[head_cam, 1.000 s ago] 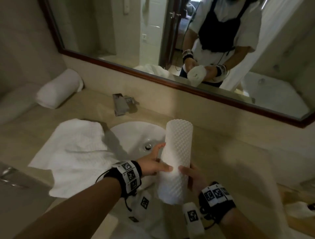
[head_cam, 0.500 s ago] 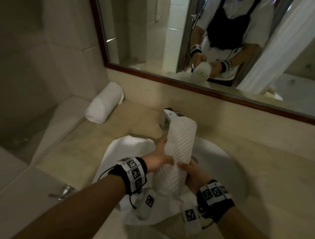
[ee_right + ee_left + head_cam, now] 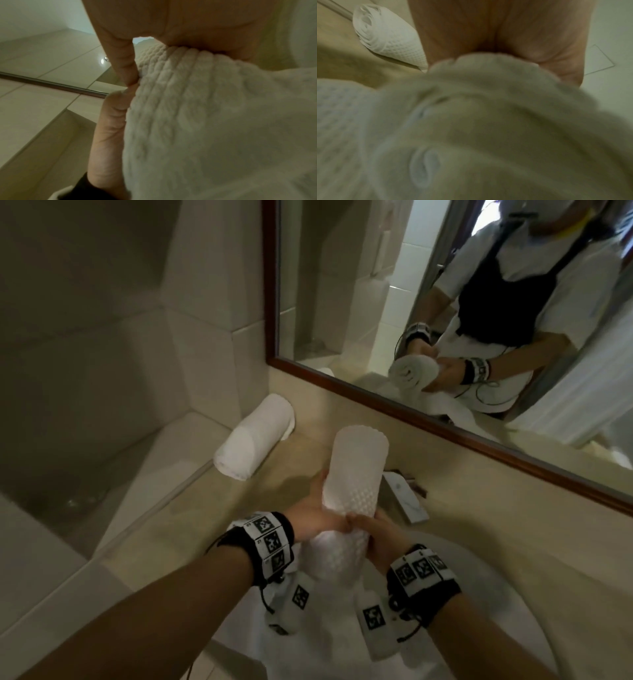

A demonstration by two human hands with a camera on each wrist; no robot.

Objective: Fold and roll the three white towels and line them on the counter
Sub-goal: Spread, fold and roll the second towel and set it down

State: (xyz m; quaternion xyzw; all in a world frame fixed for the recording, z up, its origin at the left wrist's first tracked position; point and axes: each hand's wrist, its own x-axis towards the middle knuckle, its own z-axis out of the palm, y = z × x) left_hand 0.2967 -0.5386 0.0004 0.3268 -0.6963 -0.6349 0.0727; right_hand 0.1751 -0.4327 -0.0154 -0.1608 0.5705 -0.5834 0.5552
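Both hands hold a rolled white waffle towel (image 3: 352, 487) upright-tilted above the counter. My left hand (image 3: 318, 510) grips its left side and my right hand (image 3: 371, 530) grips its right side, thumbs meeting on the front. The left wrist view shows the held towel (image 3: 488, 121) blurred under the palm; in the right wrist view my fingers (image 3: 122, 63) curl around the same towel (image 3: 214, 121). A second rolled towel (image 3: 255, 436) (image 3: 390, 37) lies on the counter near the wall corner. A third, unrolled towel (image 3: 329, 642) lies spread beneath my wrists.
A chrome faucet (image 3: 406, 499) stands just right of the held roll, with the white sink basin (image 3: 507, 594) below it. A framed mirror (image 3: 445, 422) runs along the back wall. The beige counter (image 3: 191, 508) drops to a lower ledge (image 3: 68, 559) at left.
My hands have carried the roll leftward, from over the sink to above the spread towel, closer to the roll lying on the counter. The head view has swung left.
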